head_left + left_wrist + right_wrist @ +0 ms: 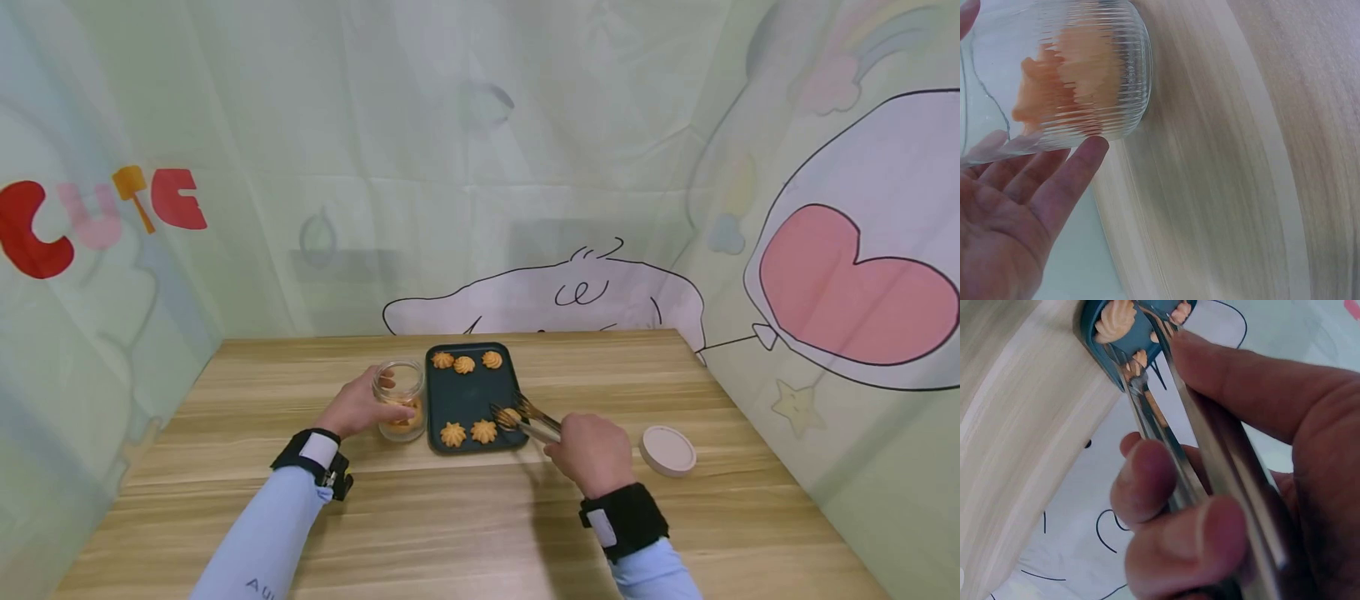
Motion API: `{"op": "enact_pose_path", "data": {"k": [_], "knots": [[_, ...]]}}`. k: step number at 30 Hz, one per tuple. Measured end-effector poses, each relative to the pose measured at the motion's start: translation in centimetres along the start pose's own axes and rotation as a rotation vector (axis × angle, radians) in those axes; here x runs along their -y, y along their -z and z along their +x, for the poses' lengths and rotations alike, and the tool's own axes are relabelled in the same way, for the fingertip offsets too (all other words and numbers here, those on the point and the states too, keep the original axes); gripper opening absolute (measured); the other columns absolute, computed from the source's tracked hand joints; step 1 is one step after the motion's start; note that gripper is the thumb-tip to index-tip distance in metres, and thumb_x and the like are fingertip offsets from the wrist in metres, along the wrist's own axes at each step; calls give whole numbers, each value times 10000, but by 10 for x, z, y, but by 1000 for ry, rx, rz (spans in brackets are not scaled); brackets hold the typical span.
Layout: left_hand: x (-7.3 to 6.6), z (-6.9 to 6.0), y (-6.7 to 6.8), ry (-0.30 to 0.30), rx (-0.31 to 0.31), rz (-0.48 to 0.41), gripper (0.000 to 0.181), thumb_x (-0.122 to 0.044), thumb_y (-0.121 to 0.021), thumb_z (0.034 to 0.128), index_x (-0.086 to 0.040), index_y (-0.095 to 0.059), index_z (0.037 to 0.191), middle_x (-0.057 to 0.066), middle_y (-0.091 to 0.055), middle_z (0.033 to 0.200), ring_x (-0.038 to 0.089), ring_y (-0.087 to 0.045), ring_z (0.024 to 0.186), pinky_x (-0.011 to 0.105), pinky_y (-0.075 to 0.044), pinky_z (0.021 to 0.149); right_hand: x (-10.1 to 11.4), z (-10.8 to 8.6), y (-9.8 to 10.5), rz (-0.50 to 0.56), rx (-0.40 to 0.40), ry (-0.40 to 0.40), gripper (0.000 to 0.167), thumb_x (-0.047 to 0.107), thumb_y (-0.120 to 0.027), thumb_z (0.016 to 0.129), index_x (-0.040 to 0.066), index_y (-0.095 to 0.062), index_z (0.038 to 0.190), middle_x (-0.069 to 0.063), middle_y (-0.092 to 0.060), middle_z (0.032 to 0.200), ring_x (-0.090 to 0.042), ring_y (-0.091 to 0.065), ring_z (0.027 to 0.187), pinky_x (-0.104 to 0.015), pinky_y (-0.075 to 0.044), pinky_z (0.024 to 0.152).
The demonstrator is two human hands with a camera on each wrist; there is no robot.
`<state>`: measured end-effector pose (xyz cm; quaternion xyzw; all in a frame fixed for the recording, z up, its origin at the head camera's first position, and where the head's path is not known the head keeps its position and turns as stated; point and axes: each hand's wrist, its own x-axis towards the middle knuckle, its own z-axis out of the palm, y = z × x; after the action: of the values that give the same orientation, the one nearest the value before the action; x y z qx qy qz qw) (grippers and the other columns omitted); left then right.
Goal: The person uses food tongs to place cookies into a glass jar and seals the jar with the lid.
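My left hand (358, 407) holds a clear glass jar (399, 380) by its side, left of a dark baking tray (468, 397). Through the ribbed glass, orange-brown cookies (1075, 78) show at the jar's bottom in the left wrist view. With my right hand (596, 454) I grip metal tongs (542, 429). Their tips reach down on both sides of a swirled cookie (509, 417) in the tray's near right corner; whether they squeeze it I cannot tell. Two more cookies, one of them here (483, 431), lie along the near edge, and three (464, 365) along the far edge.
A round whitish lid (668, 451) lies on the wooden table (450, 533), right of my right hand. Behind the table's far edge hangs a printed cloth (420, 208), which also covers both sides.
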<state>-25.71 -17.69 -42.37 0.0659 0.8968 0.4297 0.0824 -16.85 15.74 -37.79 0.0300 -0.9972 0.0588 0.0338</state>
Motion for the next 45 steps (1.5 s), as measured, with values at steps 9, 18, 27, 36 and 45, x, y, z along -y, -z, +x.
{"op": "enact_pose_path", "data": {"k": [9,18,27,36,45], "knots": [[-2,0,0,7,1,-3,834,-349,-840,796,-5,-413,1425,205,-509,1402,407,-464,1282,560,-405,1008,1,3,-6,16,-20,-10,406,326,-788,811,128,-525,575,-2,-473,546,-189,-477,485,-360,-367,414],[0,1,1,19,3,-11,832,-345,-842,796,-10,-413,1426,203,-505,1406,401,-462,1284,564,-406,1003,1,0,-2,-7,-13,-8,394,331,-794,808,119,-537,598,-9,-481,548,-194,-488,491,-360,-376,415],[0,0,0,4,-1,-9,827,-342,-842,796,-4,-420,1422,206,-513,1399,405,-473,1274,560,-413,997,3,4,-10,7,-78,21,397,313,-784,808,133,-516,576,-7,-472,540,-200,-477,477,-388,-380,412],[-2,-1,0,7,-2,-3,820,-332,-842,797,-7,-420,1421,203,-515,1393,402,-478,1264,560,-415,993,4,5,-15,22,-80,8,405,348,-788,825,128,-534,600,-9,-476,547,-198,-479,483,-377,-372,413],[-2,-1,1,5,1,-5,814,-334,-842,796,-1,-426,1411,210,-511,1397,409,-474,1269,567,-409,999,4,7,-14,34,-62,-7,367,360,-774,843,121,-566,659,-8,-476,557,-195,-475,496,-357,-356,426]]}}
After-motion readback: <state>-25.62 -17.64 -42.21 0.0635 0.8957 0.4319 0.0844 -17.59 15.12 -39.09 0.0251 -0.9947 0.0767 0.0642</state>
